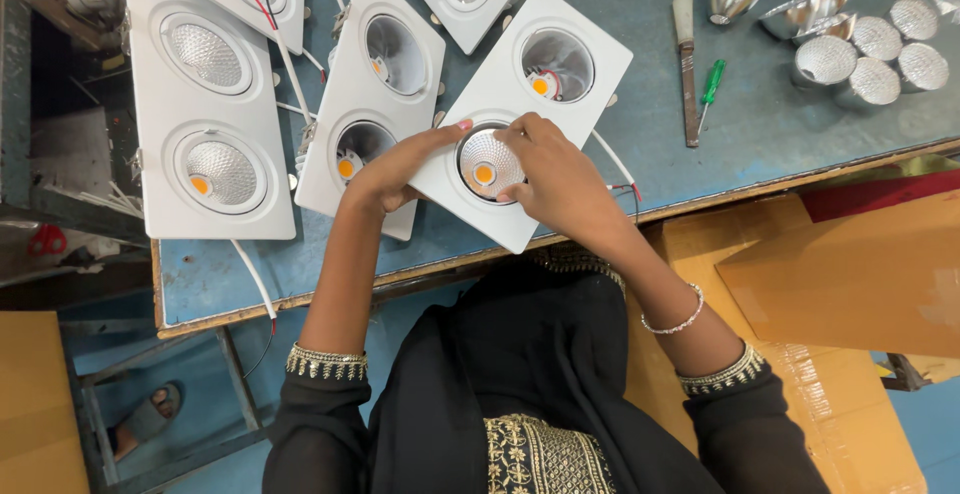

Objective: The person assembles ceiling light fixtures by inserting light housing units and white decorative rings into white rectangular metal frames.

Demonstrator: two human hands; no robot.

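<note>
A white twin-lamp downlight housing (590, 49) lies tilted on the blue table, in front of me. Its near opening holds a silver faceted reflector (488, 162) with an orange LED at its centre. My left hand (395, 169) rests on the housing's left edge, fingertips touching the reflector's rim. My right hand (555, 176) grips the reflector's right side, thumb and fingers curled over it. The far opening (556, 64) has no reflector and shows an orange LED and wires.
More white twin housings lie at left: one with both reflectors (205, 104), one without (378, 94), others at the top. Loose silver reflectors (860, 54) sit top right. A file (687, 64) and green screwdriver (711, 84) lie right. Cardboard (860, 274) is below the table edge.
</note>
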